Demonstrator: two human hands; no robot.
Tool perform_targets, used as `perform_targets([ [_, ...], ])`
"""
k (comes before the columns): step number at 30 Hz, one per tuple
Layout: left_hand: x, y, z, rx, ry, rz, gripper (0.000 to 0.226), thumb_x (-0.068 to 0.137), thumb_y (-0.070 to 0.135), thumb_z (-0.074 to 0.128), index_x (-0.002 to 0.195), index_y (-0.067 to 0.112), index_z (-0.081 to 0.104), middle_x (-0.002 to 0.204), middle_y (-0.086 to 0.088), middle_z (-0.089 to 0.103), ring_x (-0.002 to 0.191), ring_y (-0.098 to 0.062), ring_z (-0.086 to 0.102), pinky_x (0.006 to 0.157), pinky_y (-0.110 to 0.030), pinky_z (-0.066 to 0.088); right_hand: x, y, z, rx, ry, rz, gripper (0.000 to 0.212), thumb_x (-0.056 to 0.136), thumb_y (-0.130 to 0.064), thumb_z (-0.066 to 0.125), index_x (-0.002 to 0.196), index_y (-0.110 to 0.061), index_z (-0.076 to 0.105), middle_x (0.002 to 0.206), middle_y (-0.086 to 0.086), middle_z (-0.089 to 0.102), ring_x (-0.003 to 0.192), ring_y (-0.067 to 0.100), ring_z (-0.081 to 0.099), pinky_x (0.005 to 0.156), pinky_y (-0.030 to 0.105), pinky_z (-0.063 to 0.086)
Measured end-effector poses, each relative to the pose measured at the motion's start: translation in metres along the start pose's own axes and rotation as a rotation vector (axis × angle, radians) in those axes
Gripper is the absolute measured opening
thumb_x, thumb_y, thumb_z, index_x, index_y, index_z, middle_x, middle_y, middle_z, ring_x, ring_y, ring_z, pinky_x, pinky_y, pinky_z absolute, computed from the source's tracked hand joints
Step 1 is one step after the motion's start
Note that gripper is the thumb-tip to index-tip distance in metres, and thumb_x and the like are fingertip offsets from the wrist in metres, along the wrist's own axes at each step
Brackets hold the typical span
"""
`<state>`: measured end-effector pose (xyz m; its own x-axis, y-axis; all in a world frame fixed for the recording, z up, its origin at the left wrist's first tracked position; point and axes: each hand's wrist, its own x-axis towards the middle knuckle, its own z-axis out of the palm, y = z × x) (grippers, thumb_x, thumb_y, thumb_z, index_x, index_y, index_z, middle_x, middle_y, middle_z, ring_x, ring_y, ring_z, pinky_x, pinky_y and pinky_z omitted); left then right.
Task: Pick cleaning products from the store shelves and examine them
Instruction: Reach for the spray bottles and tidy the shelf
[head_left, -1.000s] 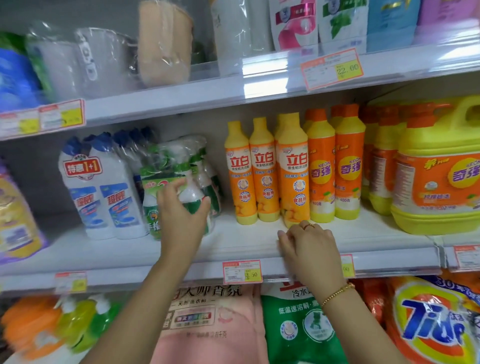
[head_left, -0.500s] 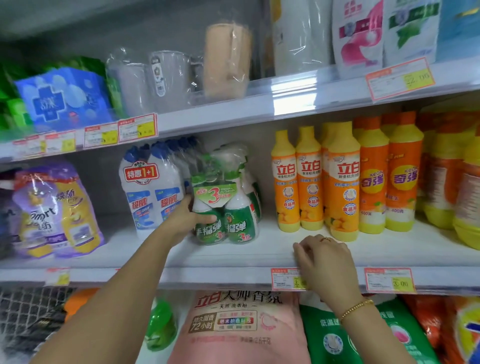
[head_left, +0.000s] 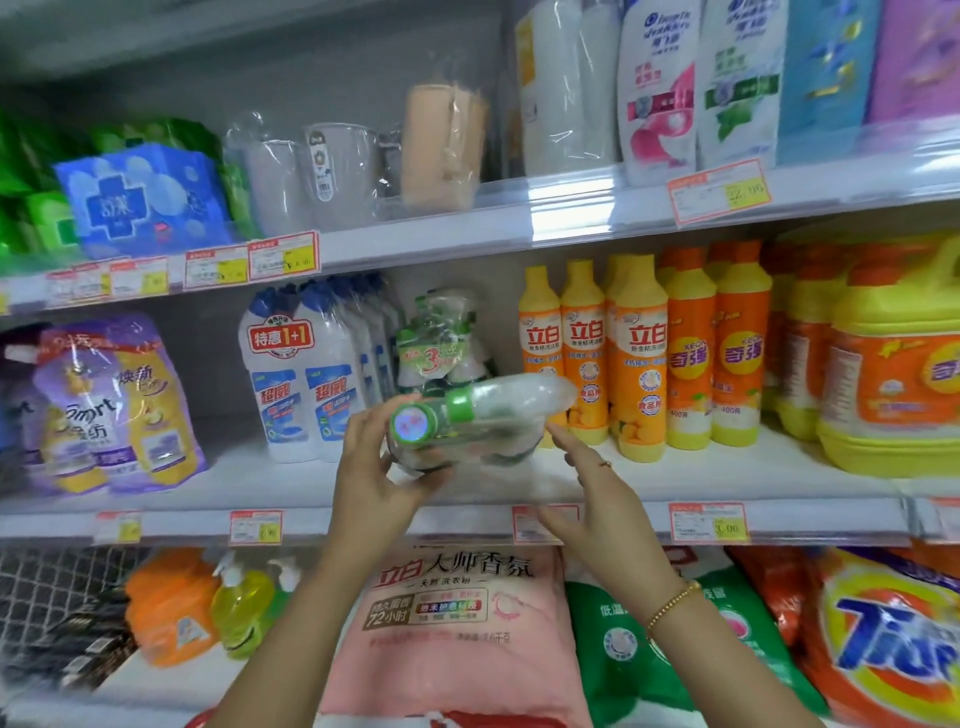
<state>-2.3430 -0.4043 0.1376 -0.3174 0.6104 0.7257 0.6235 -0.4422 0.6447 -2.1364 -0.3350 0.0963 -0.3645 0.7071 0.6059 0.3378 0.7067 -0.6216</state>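
Head view, left hand (head_left: 371, 467) gripping wrapped bottle pack (head_left: 488, 410), right hand (head_left: 597, 499) straight-fingered beside it, orange bottles (head_left: 639, 364) behind

The wrapped pack (head_left: 483, 415) is green-capped, soap bottles (head_left: 639, 364) yellow and orange, cleaner bottles (head_left: 296, 374) white with blue caps

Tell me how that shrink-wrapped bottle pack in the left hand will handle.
The shrink-wrapped bottle pack probably feels slippery: glossy film covers it. Likely heavy for one grip, being several bottles bundled; the left hand holds only one end.
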Motion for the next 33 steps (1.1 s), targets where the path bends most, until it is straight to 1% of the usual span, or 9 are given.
perform_targets([
  [5, 0.001, 0.041, 0.001, -0.123, -0.091, -0.058, 0.068, 0.053, 0.025, 0.092, 0.100, 0.056, 0.054, 0.115, 0.016, 0.058, 0.104, 0.003, 0.058, 0.081, -0.012, 0.049, -0.001, -0.006, -0.019, 0.239, 0.082, -0.014, 0.089, 0.078, -0.024, 0.076, 0.145, -0.045, 0.021, 0.144, -0.026, 0.036, 0.130, -0.007, 0.036, 0.105, 0.019, 0.037],
  [9, 0.000, 0.058, 0.000, -0.216, -0.186, -0.187, 0.072, 0.047, 0.041, 0.085, 0.112, 0.039, 0.056, 0.106, 0.031, 0.064, 0.094, 0.012, 0.061, 0.073, -0.007, 0.048, -0.002, -0.019, -0.040, 0.543, 0.082, 0.000, 0.083, 0.073, -0.024, 0.078, 0.142, -0.037, 0.035, 0.138, -0.022, 0.047, 0.126, 0.002, 0.048, 0.101, 0.024, 0.045],
  [18, -0.001, 0.074, -0.004, -0.478, -0.381, -0.398, 0.070, 0.046, 0.040, 0.081, 0.112, 0.028, 0.062, 0.107, 0.004, 0.072, 0.093, -0.017, 0.071, 0.063, -0.034, 0.056, 0.003, -0.039, -0.067, 0.709, 0.109, 0.040, 0.054, 0.070, -0.046, 0.073, 0.120, -0.036, 0.059, 0.089, -0.015, 0.070, 0.097, 0.011, 0.065, 0.082, 0.022, 0.054],
  [20, -0.001, 0.079, -0.001, -0.508, -0.312, -0.423, 0.063, 0.052, 0.037, 0.081, 0.112, 0.027, 0.063, 0.106, 0.001, 0.073, 0.091, -0.018, 0.071, 0.061, -0.036, 0.056, 0.006, -0.043, -0.064, 0.639, 0.134, 0.047, 0.067, 0.068, -0.053, 0.072, 0.130, -0.038, 0.052, 0.101, -0.017, 0.068, 0.105, 0.013, 0.062, 0.088, 0.026, 0.053],
  [22, -0.001, 0.088, 0.001, -0.552, -0.257, -0.437, 0.053, 0.062, 0.032, 0.077, 0.112, 0.024, 0.063, 0.105, -0.002, 0.073, 0.089, -0.022, 0.071, 0.062, -0.040, 0.058, 0.003, -0.053, -0.057, 0.389, 0.182, -0.029, 0.078, 0.068, -0.062, 0.069, 0.139, -0.044, 0.039, 0.138, -0.014, 0.049, 0.128, 0.008, 0.047, 0.100, 0.028, 0.045],
  [24, -0.001, 0.099, 0.001, -0.582, -0.208, -0.434, 0.054, 0.063, 0.031, 0.083, 0.113, 0.024, 0.063, 0.103, -0.004, 0.073, 0.089, -0.024, 0.072, 0.062, -0.044, 0.058, -0.006, -0.065, -0.050, 0.032, 0.197, -0.224, 0.091, 0.063, -0.074, 0.062, 0.143, -0.045, 0.030, 0.157, -0.010, 0.017, 0.145, 0.014, 0.017, 0.112, 0.036, 0.027],
  [26, -0.002, 0.110, 0.000, -0.605, -0.149, -0.413, 0.056, 0.060, 0.039, 0.077, 0.112, 0.024, 0.063, 0.099, -0.003, 0.074, 0.087, -0.024, 0.072, 0.060, -0.042, 0.058, -0.013, -0.067, -0.040, -0.244, 0.180, -0.425, 0.097, 0.065, -0.068, 0.066, 0.147, -0.036, 0.024, 0.159, -0.004, 0.007, 0.147, 0.026, 0.002, 0.113, 0.044, 0.017],
  [30, -0.009, 0.123, 0.001, -0.624, -0.171, -0.397, 0.061, 0.059, 0.043, 0.073, 0.115, 0.024, 0.061, 0.101, -0.003, 0.074, 0.088, -0.025, 0.072, 0.061, -0.043, 0.059, -0.010, -0.064, -0.036, -0.391, 0.383, -0.541, 0.097, 0.066, -0.013, 0.084, 0.144, -0.025, 0.027, 0.151, 0.008, 0.028, 0.144, 0.030, 0.020, 0.112, 0.053, 0.030],
  [33, -0.010, 0.127, -0.001, -0.643, -0.275, -0.324, 0.052, 0.069, 0.035, 0.081, 0.116, 0.030, 0.061, 0.107, 0.002, 0.073, 0.095, -0.023, 0.071, 0.068, -0.034, 0.059, -0.010, -0.061, -0.044, -0.265, 0.495, -0.518, 0.085, 0.070, -0.032, 0.080, 0.139, -0.025, 0.032, 0.142, 0.001, 0.042, 0.136, 0.021, 0.039, 0.104, 0.037, 0.044],
])
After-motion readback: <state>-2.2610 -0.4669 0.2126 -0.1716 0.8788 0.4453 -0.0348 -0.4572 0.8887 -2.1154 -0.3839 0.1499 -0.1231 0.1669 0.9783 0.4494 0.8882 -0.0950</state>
